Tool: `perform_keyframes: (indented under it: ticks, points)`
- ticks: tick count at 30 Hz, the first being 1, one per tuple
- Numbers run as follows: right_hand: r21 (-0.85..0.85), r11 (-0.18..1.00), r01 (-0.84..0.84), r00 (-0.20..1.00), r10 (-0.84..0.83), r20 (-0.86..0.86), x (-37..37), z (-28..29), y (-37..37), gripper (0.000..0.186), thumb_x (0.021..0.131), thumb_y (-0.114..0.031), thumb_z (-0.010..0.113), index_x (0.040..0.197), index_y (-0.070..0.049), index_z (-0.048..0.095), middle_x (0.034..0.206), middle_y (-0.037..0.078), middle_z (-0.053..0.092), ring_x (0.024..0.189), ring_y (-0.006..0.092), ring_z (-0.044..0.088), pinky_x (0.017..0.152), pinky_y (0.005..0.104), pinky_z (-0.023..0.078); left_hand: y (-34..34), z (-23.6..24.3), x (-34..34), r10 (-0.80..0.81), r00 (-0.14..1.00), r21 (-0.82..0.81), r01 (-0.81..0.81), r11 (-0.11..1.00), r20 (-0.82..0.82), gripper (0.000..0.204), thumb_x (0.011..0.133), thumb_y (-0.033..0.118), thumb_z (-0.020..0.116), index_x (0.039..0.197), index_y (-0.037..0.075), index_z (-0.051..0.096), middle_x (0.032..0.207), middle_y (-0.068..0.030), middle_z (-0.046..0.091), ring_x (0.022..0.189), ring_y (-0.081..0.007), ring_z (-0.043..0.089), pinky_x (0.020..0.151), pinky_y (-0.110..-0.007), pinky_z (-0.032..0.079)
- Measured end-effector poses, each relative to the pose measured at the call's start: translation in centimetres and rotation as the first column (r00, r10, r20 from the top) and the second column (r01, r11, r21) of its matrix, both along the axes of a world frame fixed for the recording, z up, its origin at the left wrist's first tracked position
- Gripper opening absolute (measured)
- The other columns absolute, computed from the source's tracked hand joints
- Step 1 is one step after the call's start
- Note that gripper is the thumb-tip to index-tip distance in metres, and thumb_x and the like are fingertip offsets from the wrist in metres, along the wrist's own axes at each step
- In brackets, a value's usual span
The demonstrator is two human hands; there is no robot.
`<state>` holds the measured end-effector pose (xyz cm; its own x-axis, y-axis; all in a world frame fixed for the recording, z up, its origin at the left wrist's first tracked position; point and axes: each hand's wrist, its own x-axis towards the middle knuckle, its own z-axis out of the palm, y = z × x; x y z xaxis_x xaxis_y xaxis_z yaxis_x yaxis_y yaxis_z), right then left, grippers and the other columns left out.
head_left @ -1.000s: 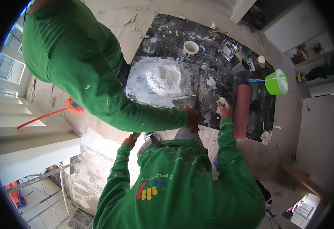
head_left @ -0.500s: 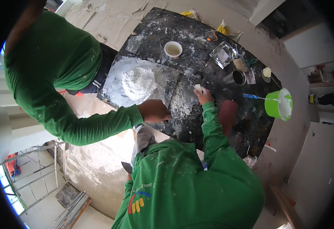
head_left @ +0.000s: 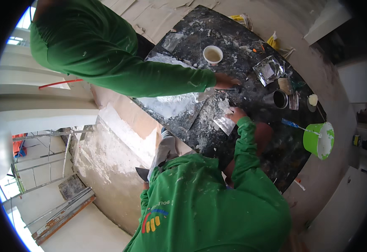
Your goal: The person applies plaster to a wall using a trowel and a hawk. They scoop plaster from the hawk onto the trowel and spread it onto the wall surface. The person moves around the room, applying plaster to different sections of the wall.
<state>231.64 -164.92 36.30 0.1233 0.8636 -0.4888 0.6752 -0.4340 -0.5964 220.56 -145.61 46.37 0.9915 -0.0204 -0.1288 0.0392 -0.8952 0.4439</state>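
Observation:
My right hand (head_left: 236, 114) is closed on a putty knife (head_left: 224, 125), its flat silvery blade low over the white crumbs on the black table (head_left: 290, 168). Down at my left side, my left hand (head_left: 145, 185) is mostly hidden by my shirt. A dark, pointed blade (head_left: 142, 173) sticks up from it; its handle does not show. Just beyond my right hand, a co-worker's hand (head_left: 227, 82) grips a scraper (head_left: 205, 95) over the powder. A white-smeared sheet (head_left: 169, 105) lies partly under that person's arm.
A white bowl (head_left: 213, 55) stands at the far side. Toward the right are crumpled foil (head_left: 268, 70), an open can (head_left: 280, 99), a blue-handled brush (head_left: 292, 123) and a green bucket (head_left: 319, 140). A reddish rounded thing (head_left: 264, 136) lies beside my right forearm.
The co-worker's arm has reached farther right across the table. My right hand has turned its putty knife, so the blade now points nearer me. The whole view has shifted.

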Motion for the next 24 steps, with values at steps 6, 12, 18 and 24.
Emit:
perform_keyframes:
  ticks: [6,12,18,24]
  points:
    - [0.072,0.984,0.165,0.931,-0.18,0.317,-2.1,1.4,-3.1,0.059,0.077,-0.042,0.071,0.125,-0.012,0.054,0.119,0.015,0.058,0.113,0.0345,0.055,0.093,0.0456,0.047,1.9,2.2,-4.8,0.035,0.999,-0.037,-0.035,0.999,-0.001,0.044,0.094,0.031,0.048,0.132,0.009,0.044,0.124,-0.0187,0.055,0.099,-0.0357,0.062,0.081,-0.044,0.051]
    - [0.325,0.851,0.413,0.868,-0.476,0.143,-8.3,7.7,-9.3,0.041,0.084,-0.028,0.067,0.118,-0.007,0.056,0.116,0.014,0.056,0.107,0.0366,0.058,0.089,0.0458,0.048,7.9,1.0,-11.7,-0.021,0.993,-0.086,0.011,0.996,-0.116,0.04,0.095,0.03,0.049,0.129,0.01,0.05,0.11,-0.0159,0.06,0.094,-0.0288,0.06,0.083,-0.042,0.047]
    - [0.211,0.771,0.601,0.796,-0.601,-0.073,-19.1,7.9,-20.8,0.04,0.087,-0.028,0.063,0.12,-0.006,0.058,0.117,0.014,0.059,0.109,0.0338,0.057,0.093,0.0433,0.046,1.4,1.3,-12.8,0.198,0.842,-0.2,-0.337,0.92,-0.502,0.053,0.091,0.016,0.054,0.141,0.01,0.036,0.121,-0.023,0.057,0.103,-0.0351,0.058,0.087,-0.05,0.046]
    - [0.046,0.308,0.95,0.311,-0.93,-0.196,-36.5,2.1,-36.6,0.039,0.083,-0.029,0.066,0.113,-0.005,0.062,0.105,0.015,0.067,0.095,0.0285,0.066,0.083,0.0375,0.052,-7.4,-12.7,-42.6,-0.232,0.511,-0.145,0.204,0.968,-0.828,0.064,0.086,0.027,0.056,0.141,0.003,0.032,0.118,-0.0323,0.052,0.098,-0.0447,0.059,0.084,-0.052,0.049]
